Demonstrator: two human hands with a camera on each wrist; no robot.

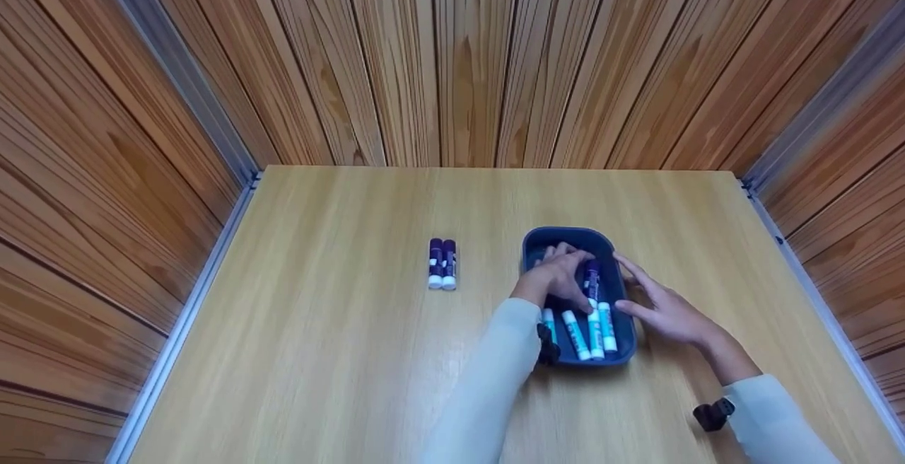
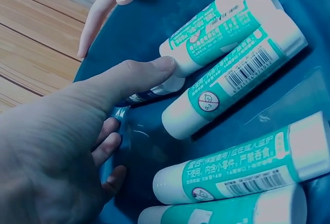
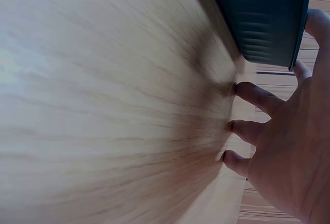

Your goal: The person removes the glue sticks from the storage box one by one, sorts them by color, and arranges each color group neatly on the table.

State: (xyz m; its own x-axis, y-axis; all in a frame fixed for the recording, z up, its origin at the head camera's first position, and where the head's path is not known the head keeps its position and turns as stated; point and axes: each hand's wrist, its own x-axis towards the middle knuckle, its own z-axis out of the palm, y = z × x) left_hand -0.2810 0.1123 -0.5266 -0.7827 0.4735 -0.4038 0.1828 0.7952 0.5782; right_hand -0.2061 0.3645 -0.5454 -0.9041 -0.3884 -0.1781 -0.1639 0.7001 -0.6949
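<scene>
My left hand (image 1: 562, 276) reaches into a dark blue plastic basket (image 1: 629, 354). Its thumb and index finger pinch a purple glue stick (image 1: 592, 274) near its two ends, while the other fingers curl lower inside the basket. In the left wrist view, the thumb lies across the white end of that purple glue stick (image 2: 147, 95), which is mostly hidden. Several teal-and-white glue sticks (image 2: 240, 74) lie at the basket's near end. With fingers spread, my right hand (image 1: 672, 312) rests at the basket's right side, thumb and index finger at the rim, other fingertips down on the table.
Two purple glue sticks (image 1: 442, 264) with white ends lie side by side on the wooden table (image 1: 318, 322), left of the basket. Wood-plank walls (image 1: 466, 61) stand behind and on both sides, with metal strips (image 1: 187, 301) along the table's side edges.
</scene>
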